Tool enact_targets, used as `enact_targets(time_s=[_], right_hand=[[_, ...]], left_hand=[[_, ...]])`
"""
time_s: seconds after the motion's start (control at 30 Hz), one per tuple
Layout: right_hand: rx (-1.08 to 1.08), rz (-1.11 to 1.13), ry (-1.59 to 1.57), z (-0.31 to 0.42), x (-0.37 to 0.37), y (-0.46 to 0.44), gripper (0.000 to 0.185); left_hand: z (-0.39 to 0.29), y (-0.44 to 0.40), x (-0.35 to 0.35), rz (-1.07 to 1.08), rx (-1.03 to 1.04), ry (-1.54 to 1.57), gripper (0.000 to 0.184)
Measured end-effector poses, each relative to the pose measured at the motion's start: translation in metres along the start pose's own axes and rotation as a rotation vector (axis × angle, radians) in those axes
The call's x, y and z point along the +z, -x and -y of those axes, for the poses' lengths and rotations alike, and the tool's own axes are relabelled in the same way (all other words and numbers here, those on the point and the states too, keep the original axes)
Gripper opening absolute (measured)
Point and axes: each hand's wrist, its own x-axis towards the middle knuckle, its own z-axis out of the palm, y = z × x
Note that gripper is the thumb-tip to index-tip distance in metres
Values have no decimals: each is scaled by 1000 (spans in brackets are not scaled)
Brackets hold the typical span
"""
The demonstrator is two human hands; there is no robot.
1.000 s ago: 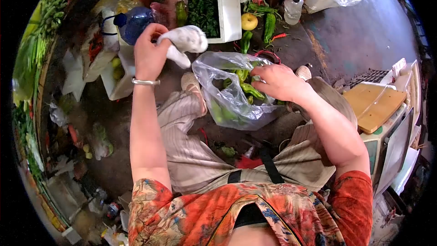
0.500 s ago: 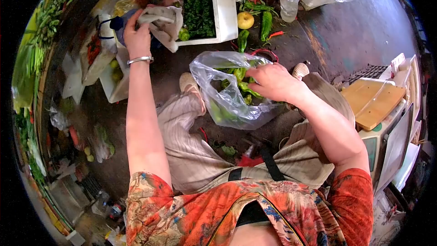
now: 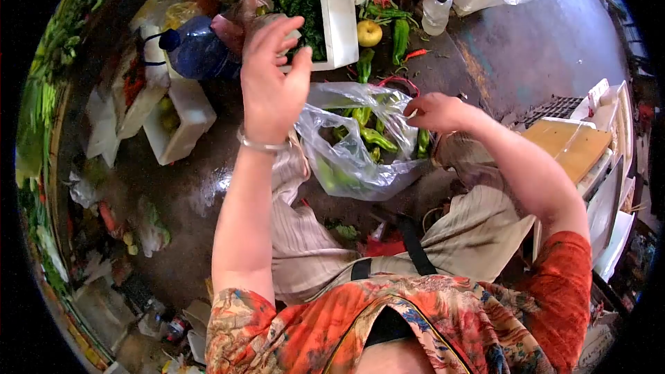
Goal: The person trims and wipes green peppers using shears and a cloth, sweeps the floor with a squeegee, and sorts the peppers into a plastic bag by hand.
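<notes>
My left hand (image 3: 273, 86), with a silver bangle at the wrist, is raised in front of the leafy greens box. Its thumb stands apart from the fingers and it holds nothing. My right hand (image 3: 442, 112) has its fingers curled at the right rim of a clear plastic bag (image 3: 322, 156), pinching the film. Inside the bag lie several green peppers (image 3: 377, 140). The bag stands on the floor between my feet, its mouth spread wide. Beyond it are a long green pepper (image 3: 400, 40) and a round yellow fruit (image 3: 369, 33).
Dark leafy greens (image 3: 294, 0) fill a white foam box (image 3: 337, 14). To the left are a blue jug (image 3: 201, 48) and another foam box (image 3: 181, 121). A clear bottle (image 3: 436, 12) stands at the back. A wooden board (image 3: 568, 145) lies at the right.
My left hand has let go of the pale cloth and moved right, fingers opening. My right hand has come out of the bag's middle to its right rim.
</notes>
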Motion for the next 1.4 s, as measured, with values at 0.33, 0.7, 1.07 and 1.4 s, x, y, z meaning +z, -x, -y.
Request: enact_targets(time_s=[0.33,0.7,1.07,1.4], right_hand=[[348,-24,-580,-96,11,-211,43],[454,-140,-687,-112,95,-310,46],[541,-681,-248,-163,26,-253,58],[730,-608,-842,-209,24,-326,71]], left_hand=[[-9,8,9,190,210,-417,31],[7,8,35,396,2,-523,33],[-1,10,49,515,-55,-516,32],[10,7,55,563,-11,-527,33]])
